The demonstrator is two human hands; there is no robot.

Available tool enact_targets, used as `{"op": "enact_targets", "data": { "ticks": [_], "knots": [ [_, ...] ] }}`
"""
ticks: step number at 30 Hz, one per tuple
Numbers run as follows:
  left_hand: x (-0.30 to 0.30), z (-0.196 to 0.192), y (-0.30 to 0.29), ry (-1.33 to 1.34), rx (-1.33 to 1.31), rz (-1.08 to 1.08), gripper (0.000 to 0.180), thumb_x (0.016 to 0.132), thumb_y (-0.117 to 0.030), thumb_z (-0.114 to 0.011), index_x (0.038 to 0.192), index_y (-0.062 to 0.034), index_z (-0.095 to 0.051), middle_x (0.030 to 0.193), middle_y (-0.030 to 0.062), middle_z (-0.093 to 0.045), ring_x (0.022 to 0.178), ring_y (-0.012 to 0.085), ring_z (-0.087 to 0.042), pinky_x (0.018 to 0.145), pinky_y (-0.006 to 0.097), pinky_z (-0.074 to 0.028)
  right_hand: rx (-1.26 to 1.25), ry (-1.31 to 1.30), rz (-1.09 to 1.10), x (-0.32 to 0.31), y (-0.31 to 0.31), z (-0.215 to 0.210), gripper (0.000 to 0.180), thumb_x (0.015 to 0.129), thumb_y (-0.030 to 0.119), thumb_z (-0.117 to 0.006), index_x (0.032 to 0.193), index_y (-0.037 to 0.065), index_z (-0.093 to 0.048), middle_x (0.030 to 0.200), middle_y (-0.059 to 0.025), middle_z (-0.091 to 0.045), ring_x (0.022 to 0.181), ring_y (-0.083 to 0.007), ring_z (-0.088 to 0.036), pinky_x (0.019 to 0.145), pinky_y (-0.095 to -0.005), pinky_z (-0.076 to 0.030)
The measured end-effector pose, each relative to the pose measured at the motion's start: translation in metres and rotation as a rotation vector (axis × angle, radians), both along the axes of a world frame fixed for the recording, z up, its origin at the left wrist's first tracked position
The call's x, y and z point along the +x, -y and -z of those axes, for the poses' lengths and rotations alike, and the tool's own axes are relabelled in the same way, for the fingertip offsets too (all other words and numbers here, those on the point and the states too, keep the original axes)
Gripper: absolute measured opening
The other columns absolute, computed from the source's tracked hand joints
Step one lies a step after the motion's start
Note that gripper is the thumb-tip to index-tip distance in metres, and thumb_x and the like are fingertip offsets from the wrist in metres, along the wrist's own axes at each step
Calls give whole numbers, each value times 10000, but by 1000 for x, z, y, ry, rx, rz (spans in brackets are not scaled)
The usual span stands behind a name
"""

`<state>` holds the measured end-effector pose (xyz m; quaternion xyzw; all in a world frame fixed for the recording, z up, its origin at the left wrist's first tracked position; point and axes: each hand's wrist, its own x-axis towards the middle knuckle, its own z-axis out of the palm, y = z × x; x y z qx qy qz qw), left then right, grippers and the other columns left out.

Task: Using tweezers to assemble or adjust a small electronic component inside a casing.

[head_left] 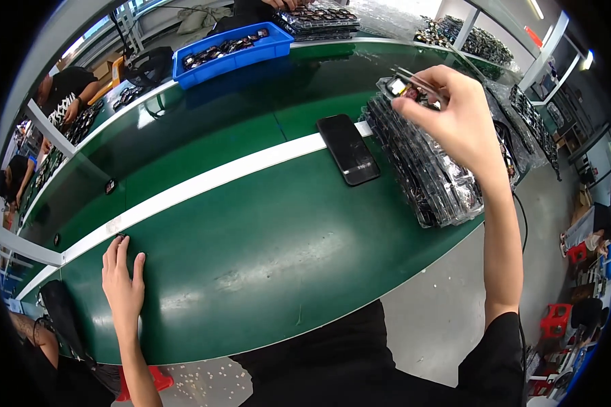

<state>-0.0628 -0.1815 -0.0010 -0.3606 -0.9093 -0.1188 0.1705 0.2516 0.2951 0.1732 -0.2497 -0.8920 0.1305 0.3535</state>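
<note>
Bright tube lights (pixel 535 8) are seen at upper right; the green desk (pixel 204 254) is streaked with glare; straight edges are bent, corners blackened.

The flat, glossy table (pixel 265 271) under the left grip (pixel 123 281) is deep green, with a straight white strip (pixel 217 175) beyond that grip. Left of the right grip (pixel 463 122), the flat rectangular phone (pixel 346 146) is black; beneath that grip, stacked plastic trays (pixel 428 176) show clear and black layers; farther off, the oblong plastic bin (pixel 239 66) is bright blue.
</note>
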Motion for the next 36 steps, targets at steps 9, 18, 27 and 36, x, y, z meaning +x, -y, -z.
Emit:
{"op": "enact_targets", "data": {
  "ticks": [9, 18, 27, 36],
  "knots": [
    [-6, -5, -13, 125, 106, 122, 327, 1074, -24, -676, 1401, -32, -682, 1343, 148, -685, 1263, 366, -660, 1064, 458, -548, -65, 267, 184, -3, -92, 12, 596, 890, 534, -870, 1102, -23, -871, 885, -194, -833, 880, -281, -827, 893, -406, -621],
    [4, -7, -45, 191, 185, 298, 350, 991, -3, -753, 1336, -59, -731, 1294, 149, -720, 1221, 369, -701, 1048, 442, -570, -471, -73, -280, 13, 61, 15, 248, 1064, 111, -772, 1236, -68, -776, 994, -28, -762, 864, -68, -659, 795, -249, -508],
    [69, -11, -141, 648, 173, 747, 561, 919, -125, -915, 1440, -96, -709, 1370, 113, -657, 1236, 321, -692, 1060, 419, -578, -561, 145, -598, -23, 127, 102, 218, 1032, 1, -754, 1240, -43, -806, 764, -76, -611, 628, -133, -516, 580, -323, -390],
    [64, 5, -144, 575, 197, 872, 589, 865, -75, -931, 1420, -57, -738, 1329, 115, -694, 1196, 309, -666, 1040, 432, -552, -722, 51, -528, -34, 128, 150, 208, 990, 11, -841, 1195, -16, -864, 724, -53, -657, 617, -66, -519, 552, -288, -366]
  ]
}}
